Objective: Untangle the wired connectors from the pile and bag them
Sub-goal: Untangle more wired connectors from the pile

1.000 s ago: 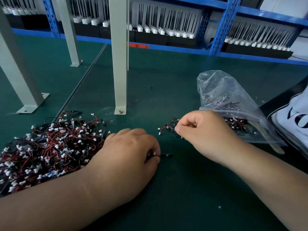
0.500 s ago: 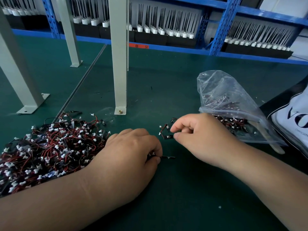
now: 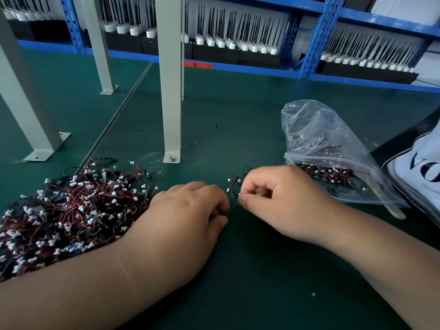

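Right between the two hands, roughly mid-bench, is the bit that matters: a small bunch of wired connectors (image 3: 234, 188), thin red and black leads with tiny white plugs. The right hand (image 3: 278, 198) has its fingers curled in and pinches that bunch between thumb and forefinger, a couple of plugs sticking out past the knuckles. One red lead runs down to the left hand (image 3: 183, 222), which is curled too and pinches the other end at its thumb tip, so both hands are gripping the same little tangle and sit nearly touching. Left of that, right against the left wrist and forearm, is the pile (image 3: 71, 210), a big messy heap of the same wires and plugs running off the left edge of view. Over on the right, just past the right hand, the clear zip bag (image 3: 321, 139) lies on its side, puffed up at the far end, with a decent batch of connectors already inside. Everything's on a dark green bench (image 3: 238, 120). A pale grey post (image 3: 170, 91) is bolted down just beyond the pile, two more stand further left, and along the far edge a blue rack (image 3: 316, 36) holds rows of black antennas (image 3: 247, 27) with white bases. At the right edge there's a white printed bag (image 3: 426, 175) with dark lettering, partly cut off.
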Demonstrator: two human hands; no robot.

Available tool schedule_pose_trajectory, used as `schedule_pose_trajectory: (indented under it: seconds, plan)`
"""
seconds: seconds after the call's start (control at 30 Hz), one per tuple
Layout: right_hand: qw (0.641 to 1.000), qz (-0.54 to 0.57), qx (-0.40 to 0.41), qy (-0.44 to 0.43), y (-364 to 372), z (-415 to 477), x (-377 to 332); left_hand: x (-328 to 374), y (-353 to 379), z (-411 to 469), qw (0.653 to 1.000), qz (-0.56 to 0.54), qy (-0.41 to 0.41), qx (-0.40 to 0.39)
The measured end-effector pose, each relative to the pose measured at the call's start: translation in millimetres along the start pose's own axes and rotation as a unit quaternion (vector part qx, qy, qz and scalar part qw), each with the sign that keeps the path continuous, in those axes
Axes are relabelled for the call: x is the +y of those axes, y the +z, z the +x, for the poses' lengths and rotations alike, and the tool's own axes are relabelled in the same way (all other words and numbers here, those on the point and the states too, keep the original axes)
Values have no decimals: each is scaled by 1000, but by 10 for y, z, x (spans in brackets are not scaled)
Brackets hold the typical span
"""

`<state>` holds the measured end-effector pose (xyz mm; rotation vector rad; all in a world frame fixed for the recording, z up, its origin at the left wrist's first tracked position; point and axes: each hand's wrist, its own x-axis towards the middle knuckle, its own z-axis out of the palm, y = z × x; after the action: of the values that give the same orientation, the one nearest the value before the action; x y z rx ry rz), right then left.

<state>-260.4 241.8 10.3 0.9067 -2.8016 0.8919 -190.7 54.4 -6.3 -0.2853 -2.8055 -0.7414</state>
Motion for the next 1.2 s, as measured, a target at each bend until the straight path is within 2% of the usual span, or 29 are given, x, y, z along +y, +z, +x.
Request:
schedule_pose_trajectory:
  seconds: [0.43,0.8,1.03,1.1,1.2]
  plan:
    - [996,75,57,-6,-67,22,74,-22,16,-20,1000,3,4,4]
    - [979,180,93,-21,-102,25,101,-26,4,-11,999,21,24,-7]
    - [956,235,174,19,-116,103,209,-31,11,-11,999,25,20,-5]
    - [958,217,184,25,-122,111,241,-35,15,-8,1000,20,18,-4]
    - [979,134,153,-4,-92,96,247,-33,18,-5,1000,12,14,-2]
